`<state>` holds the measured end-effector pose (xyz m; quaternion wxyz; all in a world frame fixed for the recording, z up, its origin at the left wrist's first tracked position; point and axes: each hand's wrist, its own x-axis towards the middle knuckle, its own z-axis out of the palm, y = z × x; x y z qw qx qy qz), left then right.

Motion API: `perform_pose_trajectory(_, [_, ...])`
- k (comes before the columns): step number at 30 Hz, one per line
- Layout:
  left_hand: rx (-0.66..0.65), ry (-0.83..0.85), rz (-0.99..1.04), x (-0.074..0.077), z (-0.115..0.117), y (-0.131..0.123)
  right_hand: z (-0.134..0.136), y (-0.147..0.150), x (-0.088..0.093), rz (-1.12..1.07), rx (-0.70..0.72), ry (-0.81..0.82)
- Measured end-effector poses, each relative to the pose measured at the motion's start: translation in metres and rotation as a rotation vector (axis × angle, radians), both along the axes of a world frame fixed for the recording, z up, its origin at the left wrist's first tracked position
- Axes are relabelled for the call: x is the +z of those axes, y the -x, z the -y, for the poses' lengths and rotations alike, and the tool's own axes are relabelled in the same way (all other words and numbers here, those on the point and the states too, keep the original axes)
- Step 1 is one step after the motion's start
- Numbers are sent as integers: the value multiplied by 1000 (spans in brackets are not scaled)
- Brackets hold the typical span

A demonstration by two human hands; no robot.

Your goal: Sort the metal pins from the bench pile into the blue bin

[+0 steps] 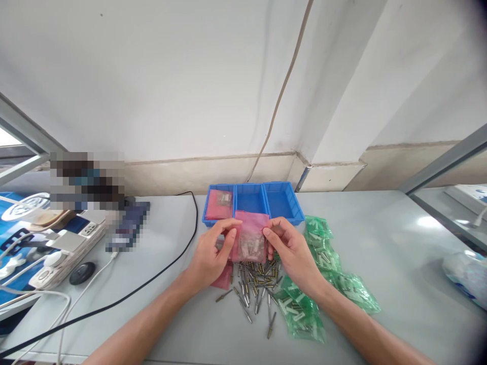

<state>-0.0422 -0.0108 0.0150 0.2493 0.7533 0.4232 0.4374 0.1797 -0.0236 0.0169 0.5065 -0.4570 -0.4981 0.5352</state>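
Observation:
Both my hands hold a small pink plastic bag [250,234] with several metal pins inside, lifted just above the table. My left hand [211,256] pinches its left edge and my right hand [289,251] pinches its right edge. Beneath the bag lies a loose heap of metal pins [255,286] on the grey table [380,263]. Another pink bag [224,279] lies flat under my left hand. Behind stand three joined blue trays [281,203]; the left one holds a filled pink bag [219,204].
Several green plastic bags [323,274] with parts lie to the right of the pins. A black cable [152,281] crosses the table on the left, beside a white power strip [64,248] with plugs. A clear bag [467,274] sits at the far right.

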Motion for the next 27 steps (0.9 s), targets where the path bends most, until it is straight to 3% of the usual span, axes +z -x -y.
perform_pose_trajectory(27, [-118,45,-50,1,0,-3,1,-1,-5,80,-8,-11])
